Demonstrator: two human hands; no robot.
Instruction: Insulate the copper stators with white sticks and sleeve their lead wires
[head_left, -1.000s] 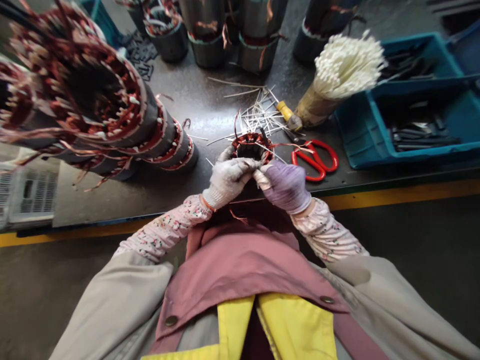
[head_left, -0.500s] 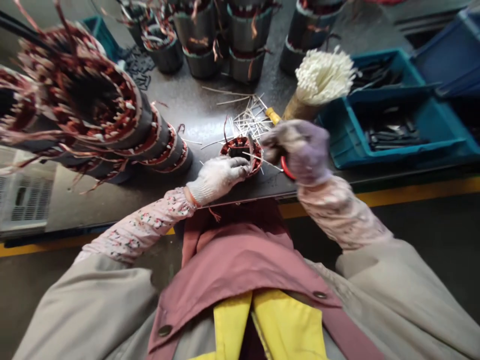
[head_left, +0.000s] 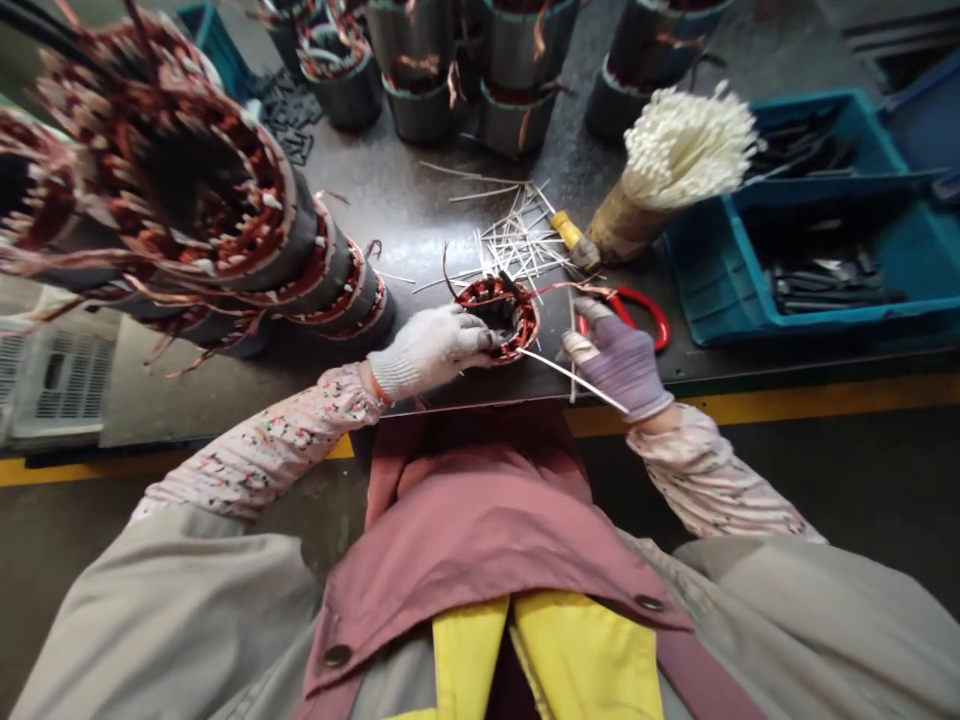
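My left hand [head_left: 435,345], in a white knitted glove, grips the near left rim of a small motor stator [head_left: 531,335] with red-brown windings. The stator stands on the bench with its bore facing up. One white rod [head_left: 574,379] slants from its near rim toward my right hand [head_left: 622,360]. That hand wears a purple glove with pale fingertips; its thumb and forefinger are apart, just right of the stator. Beside its fingers lies a tool with red loop handles [head_left: 660,325], partly hidden by the hand. A copper wire stretches from the stator above the fingers.
Loose white rods [head_left: 517,240] lie behind the stator, near a yellow-handled tool [head_left: 570,232]. A bundle of white rods [head_left: 686,145] stands in a brown holder. Teal bins [head_left: 847,310] with dark strips are at right. Stacked stators [head_left: 300,230] rise at left; more stand behind.
My right hand has moved down and right, away from above the stator, uncovering the red handles. My left hand stays on the stator. The view has shifted slightly.
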